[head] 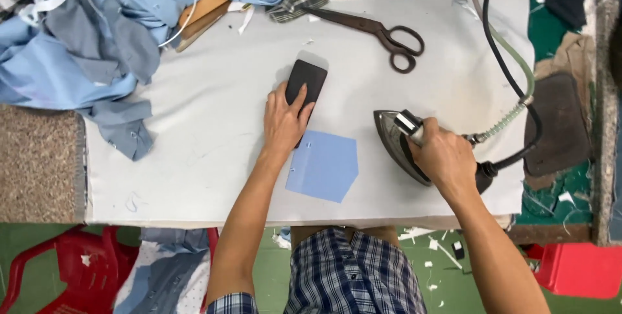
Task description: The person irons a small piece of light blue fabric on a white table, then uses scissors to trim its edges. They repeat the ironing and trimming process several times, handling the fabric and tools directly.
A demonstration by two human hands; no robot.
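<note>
1 blue pocket piece (324,166) lies folded, not yet pressed: left hand (285,120) grips a dark block (306,81), right hand (444,157) clenches the iron (398,142) just right.

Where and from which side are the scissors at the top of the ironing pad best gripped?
Probably by the two loop handles of the scissors, coming from the right: they lie flat, blades shut and pointing left under fabric scraps, while the loops sit free on the white pad.
</note>
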